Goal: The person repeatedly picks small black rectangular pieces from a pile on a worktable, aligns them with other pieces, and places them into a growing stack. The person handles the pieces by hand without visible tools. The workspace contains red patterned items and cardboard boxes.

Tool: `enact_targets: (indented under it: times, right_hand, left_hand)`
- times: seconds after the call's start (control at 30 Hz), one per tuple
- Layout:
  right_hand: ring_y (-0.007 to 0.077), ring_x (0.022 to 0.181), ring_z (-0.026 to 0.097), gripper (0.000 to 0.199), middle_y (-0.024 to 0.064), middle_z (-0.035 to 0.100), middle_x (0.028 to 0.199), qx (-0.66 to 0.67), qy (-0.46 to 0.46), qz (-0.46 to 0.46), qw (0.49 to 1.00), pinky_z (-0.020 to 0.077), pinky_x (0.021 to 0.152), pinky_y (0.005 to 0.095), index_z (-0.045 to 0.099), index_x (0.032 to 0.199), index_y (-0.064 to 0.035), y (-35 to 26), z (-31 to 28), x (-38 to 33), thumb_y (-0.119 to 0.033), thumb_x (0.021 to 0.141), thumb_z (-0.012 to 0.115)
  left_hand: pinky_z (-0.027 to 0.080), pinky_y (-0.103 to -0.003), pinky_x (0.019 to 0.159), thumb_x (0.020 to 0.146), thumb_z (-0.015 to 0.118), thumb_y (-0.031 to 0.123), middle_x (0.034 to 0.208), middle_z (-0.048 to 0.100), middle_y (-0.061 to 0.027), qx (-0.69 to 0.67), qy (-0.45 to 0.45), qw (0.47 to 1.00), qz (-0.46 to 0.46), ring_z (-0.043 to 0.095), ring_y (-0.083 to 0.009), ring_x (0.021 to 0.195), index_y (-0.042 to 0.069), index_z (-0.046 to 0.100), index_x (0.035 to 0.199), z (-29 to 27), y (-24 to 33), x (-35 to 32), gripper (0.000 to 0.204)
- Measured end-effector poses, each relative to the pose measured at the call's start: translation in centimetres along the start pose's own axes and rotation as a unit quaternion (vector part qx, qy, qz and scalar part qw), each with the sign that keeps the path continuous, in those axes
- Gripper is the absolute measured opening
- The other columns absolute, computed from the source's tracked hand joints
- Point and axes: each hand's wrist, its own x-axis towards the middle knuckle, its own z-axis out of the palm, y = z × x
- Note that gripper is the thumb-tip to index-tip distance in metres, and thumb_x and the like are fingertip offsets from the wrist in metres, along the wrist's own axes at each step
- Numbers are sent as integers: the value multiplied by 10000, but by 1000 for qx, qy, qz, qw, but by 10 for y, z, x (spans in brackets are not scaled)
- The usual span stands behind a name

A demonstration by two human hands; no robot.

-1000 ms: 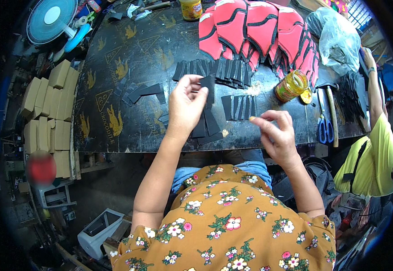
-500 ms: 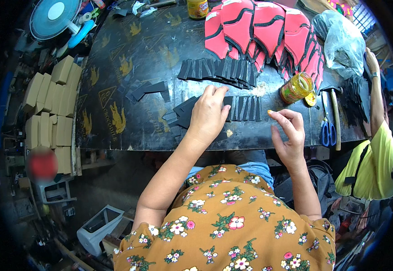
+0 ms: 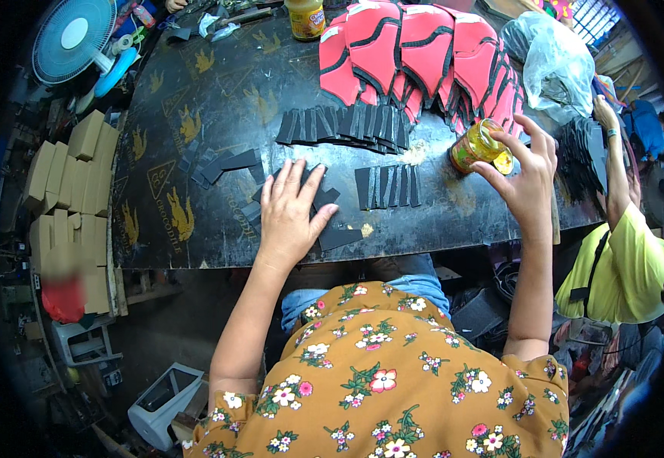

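Dark surface [image 3: 217,114]: front edge bows below the strips, left edge beside the cartons [image 3: 65,183]; gold-printed top shows broadly between that left edge and the loose strips.
Pink pieces [image 3: 427,46]: overlapping at the far side, beside the plastic bag [image 3: 557,69].
Left hand [image 3: 290,206]: spread palm down over loose strips, fingers apart; half a second ago it was farther right, at the short row.
Right hand [image 3: 527,172]: raised from near the front edge to the jar's mouth, thumb and fingers parted; whether they touch the rim is hard to tell.
Long strip row [image 3: 343,126]: overlapping, before the pink pieces.
Loose strips [image 3: 341,240]: under and around the left hand.
Short strip row [image 3: 388,188]: between the hands, now uncovered.
Jar [image 3: 469,149]: tilted, right of both rows.
Yellow lid [image 3: 504,162]: just beside the jar.
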Motion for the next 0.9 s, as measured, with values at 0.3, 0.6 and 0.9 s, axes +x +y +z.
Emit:
enact_targets:
  times: [0.3, 0.6, 0.9]
  right_hand:
    - [346, 1361, 578, 547, 82, 672, 1458, -32, -134, -22, 990, 452, 1116, 514, 873, 1073, -122, 6, 11, 31, -472, 664, 971]
    - [318, 1299, 610, 428, 121, 684, 1402, -5, 87, -13, 996, 438, 1128, 441, 801, 1295, -142, 18, -2, -12, -194, 878, 886]
    - [215, 1019, 636, 300, 71, 683, 1084, 129, 63, 25, 989, 509, 936, 358, 819, 1200, -73, -6, -9, -27, -87, 903, 855]
  left_hand:
    - [448, -470, 1179, 1089, 608, 188, 1463, 623, -240, -252, 163, 951, -74, 595, -403, 1379, 9, 623, 1442, -30, -23, 6, 396]
    - [546, -282, 722, 920, 802, 60, 948, 712, -68, -275, 52, 942, -187, 660, -121, 762, 10, 784, 1114, -55, -22, 6, 202]
    - [566, -381, 791, 815, 906, 146, 1060, 663, -95, -161, -3, 981, -111, 672, -211, 886, 22, 699, 1239, -38, -3, 17, 488]
